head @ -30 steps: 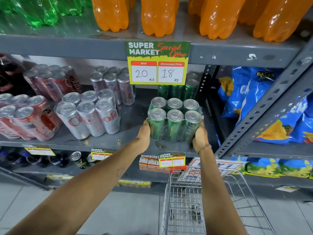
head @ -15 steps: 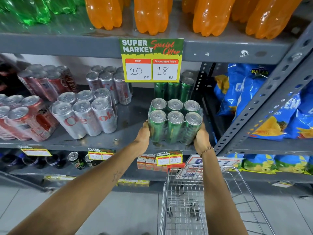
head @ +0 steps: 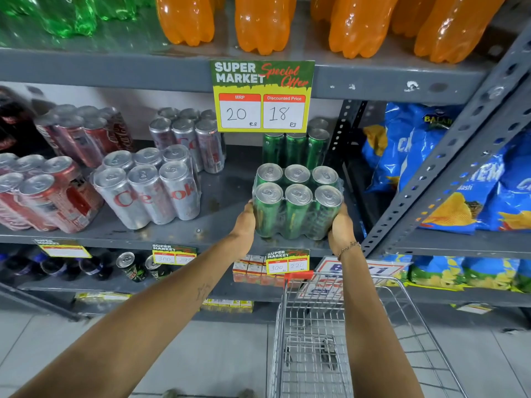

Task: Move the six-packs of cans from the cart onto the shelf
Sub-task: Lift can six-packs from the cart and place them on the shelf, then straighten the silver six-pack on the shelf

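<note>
While green six-pack (head: 297,201) sits at front edge of shelf (head: 218,225), left hand (head: 244,225) and right hand (head: 340,228) clamp its two sides. Pack appears to rest on deck, in front of rear green pack (head: 296,149). Advice: push straight back, keep pack level, stop just short of rear pack, clear of upright post (head: 342,139). Cart (head: 330,326) below looks empty.
</note>
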A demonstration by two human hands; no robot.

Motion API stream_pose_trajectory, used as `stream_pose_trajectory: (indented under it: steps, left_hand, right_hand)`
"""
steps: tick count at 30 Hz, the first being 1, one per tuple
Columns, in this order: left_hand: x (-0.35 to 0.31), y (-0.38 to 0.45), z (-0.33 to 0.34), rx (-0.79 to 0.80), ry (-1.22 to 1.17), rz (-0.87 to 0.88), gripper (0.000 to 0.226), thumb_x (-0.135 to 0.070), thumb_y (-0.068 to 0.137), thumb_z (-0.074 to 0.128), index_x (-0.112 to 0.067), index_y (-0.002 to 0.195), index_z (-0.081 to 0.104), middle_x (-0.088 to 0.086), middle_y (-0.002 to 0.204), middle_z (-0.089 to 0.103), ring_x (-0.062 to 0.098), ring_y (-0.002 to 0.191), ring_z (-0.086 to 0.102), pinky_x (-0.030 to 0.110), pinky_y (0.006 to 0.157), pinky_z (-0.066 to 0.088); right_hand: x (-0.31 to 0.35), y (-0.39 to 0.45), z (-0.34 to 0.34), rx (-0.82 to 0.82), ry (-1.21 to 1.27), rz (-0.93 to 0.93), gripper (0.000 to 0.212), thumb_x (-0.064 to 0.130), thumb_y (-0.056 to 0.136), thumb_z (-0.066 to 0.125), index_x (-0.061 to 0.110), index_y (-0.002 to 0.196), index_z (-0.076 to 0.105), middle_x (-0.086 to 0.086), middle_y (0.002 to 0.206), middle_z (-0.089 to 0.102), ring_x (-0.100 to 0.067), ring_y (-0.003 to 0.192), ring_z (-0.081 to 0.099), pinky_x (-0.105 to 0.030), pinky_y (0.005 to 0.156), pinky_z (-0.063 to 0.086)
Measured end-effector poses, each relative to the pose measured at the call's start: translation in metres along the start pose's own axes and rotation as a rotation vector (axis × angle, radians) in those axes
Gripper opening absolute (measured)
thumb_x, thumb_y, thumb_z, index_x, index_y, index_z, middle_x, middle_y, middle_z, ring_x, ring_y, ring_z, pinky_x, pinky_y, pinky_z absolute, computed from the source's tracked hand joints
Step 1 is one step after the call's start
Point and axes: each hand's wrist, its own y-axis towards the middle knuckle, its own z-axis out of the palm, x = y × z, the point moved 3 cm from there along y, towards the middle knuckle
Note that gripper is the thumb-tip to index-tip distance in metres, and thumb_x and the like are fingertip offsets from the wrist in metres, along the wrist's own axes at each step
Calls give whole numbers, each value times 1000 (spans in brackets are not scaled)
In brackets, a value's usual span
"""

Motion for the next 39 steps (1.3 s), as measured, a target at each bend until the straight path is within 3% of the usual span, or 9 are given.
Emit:
stream_pose_trajectory:
  steps: [8,13,19,21,23,25,28,31,39]
  left_hand:
    - [-3,-10,0,8,8,-23,35,-34,99,24,-26,91,57,4,121,58,12,101,52,28,97,35]
    - [-22,-25,-10,-79,164,96,53,-48,97,20,-23,139,41,3,149,40,20,138,33,33,113,20]
    - [-70,-57,-53,-130,222,573,44,-39,99,26,-27,139,41,-13,145,41,-10,125,30,-9,93,19]
    - [-89,-67,-84,-220,224,692,43,-34,100,27,-24,140,38,-17,141,39,-10,127,30,-7,98,19]
    - [-103,-69,-126,-356,195,776,45,-28,100,27,-18,143,33,-10,147,36,0,136,30,11,112,21]
    - [-108,-65,-173,-499,156,735,47,-24,100,28,-15,146,23,8,154,30,20,142,27,33,119,21]
    - [-105,-52,-240,-633,143,616,53,-27,100,27,-12,148,14,8,158,17,20,145,16,34,121,13]
    - [-96,-29,-278,-556,103,340,54,-42,98,21,-15,145,26,7,155,28,21,141,26,34,117,18]
    - [-78,2,-265,-252,-164,128,47,-46,97,23,-22,112,60,8,125,61,19,104,57,34,101,41]
  right_hand:
    - [6,-9,-2,44,-31,-38,45,62,88,36,29,85,67,8,80,74,-5,74,69,-27,62,53]
    - [47,-33,-4,-25,-77,-309,54,57,94,21,30,130,51,4,142,47,-6,125,38,-29,109,26]
    - [95,-91,59,56,-414,-748,34,28,99,36,17,120,59,4,108,61,-1,96,54,-11,86,41]
    - [86,-105,106,195,-489,-727,34,30,99,36,17,121,59,12,91,59,5,78,50,-10,74,40]
    - [65,-113,152,334,-522,-691,34,26,99,36,14,123,57,7,106,62,1,93,54,-2,80,38]
    - [39,-113,192,403,-513,-622,35,26,99,36,12,127,53,-3,129,58,-8,116,50,-3,95,33]
    - [8,-104,238,417,-449,-396,46,38,99,31,14,138,40,-6,148,39,-20,136,35,-37,116,25]
    - [-14,-96,267,430,-356,-206,65,59,93,17,22,145,27,-1,155,26,-16,141,24,-39,119,16]
    - [-44,-85,290,352,-202,-144,63,64,90,11,31,120,57,5,111,63,4,85,60,-7,69,49]
